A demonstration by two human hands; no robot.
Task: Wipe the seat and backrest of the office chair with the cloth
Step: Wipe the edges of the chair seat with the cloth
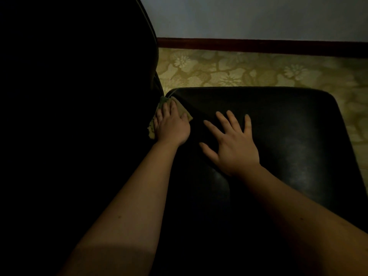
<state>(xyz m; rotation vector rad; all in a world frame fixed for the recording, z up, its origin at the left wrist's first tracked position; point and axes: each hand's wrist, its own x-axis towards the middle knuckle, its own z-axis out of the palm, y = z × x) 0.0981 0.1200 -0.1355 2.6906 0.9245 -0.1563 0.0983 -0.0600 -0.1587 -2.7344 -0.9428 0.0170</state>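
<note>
The black office chair fills most of the view. Its shiny seat [288,136] spreads to the right and its dark backrest [79,96] rises on the left. A small tan cloth [180,109] lies at the joint between seat and backrest. My left hand [171,126] presses flat on the cloth with straight fingers, covering most of it. My right hand [233,144] rests flat on the seat with its fingers spread, a little to the right of the left hand, holding nothing.
A yellow-green flowered carpet [239,70] lies beyond the seat's far edge and to its right. A dark red skirting board [258,44] runs along the foot of a pale wall [258,16] at the back. The lighting is dim.
</note>
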